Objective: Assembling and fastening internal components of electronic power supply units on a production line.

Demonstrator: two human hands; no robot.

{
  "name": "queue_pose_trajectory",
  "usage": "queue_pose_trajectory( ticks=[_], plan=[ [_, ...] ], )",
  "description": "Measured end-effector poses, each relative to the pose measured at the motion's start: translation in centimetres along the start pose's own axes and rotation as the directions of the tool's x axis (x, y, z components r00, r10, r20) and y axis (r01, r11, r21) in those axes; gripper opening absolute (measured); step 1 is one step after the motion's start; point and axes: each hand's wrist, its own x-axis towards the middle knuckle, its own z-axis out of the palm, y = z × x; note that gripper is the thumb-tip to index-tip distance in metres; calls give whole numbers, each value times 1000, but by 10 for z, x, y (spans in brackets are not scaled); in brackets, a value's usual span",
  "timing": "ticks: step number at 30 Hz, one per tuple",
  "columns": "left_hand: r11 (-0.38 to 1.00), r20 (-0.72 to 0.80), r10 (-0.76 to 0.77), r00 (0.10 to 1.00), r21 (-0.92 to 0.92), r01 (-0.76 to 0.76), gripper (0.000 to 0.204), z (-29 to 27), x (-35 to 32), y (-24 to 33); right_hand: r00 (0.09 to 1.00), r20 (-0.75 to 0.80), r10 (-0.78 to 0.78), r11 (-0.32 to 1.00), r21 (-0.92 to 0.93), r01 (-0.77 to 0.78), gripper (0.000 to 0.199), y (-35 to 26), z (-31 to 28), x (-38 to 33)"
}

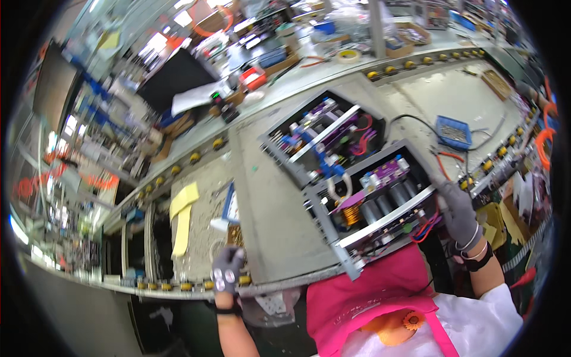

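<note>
My left hand (227, 271), in a grey glove, is at the near edge of the bench with its fingers curled together. Just beyond it lies a small heap of brass-coloured parts (235, 235); whatever the fingertips may hold cannot be made out. My right hand (459, 213), also gloved, lies with fingers stretched along the right side of the nearer open metal chassis (373, 221). Inside that chassis are dark cylinders, a copper-coloured coil, a purple circuit board and red and blue wires. A similar open chassis (324, 132) sits behind it, touching or nearly so.
Yellow paper sheets (183, 217) and a blue-edged tray (229, 203) lie left. A blue box of small metal parts (453, 132) and red-handled pliers (446, 159) are right. Roller strips (194, 157) edge the bench. A pink cloth item (369, 285) fills the lower middle.
</note>
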Motion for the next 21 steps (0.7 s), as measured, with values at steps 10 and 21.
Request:
queue_pose_trajectory(
  ticks=[10, 21],
  plan=[
    [816, 238, -41, 970, 569, -105, 52, 12, 70, -60, 996, -81, -34, 999, -39, 31, 43, 3, -9, 0],
    [960, -36, -209, 977, 183, 212, 29, -26, 95, -104, 877, -420, 232, 968, 184, -168, 25, 10, -68, -44]
  ],
)
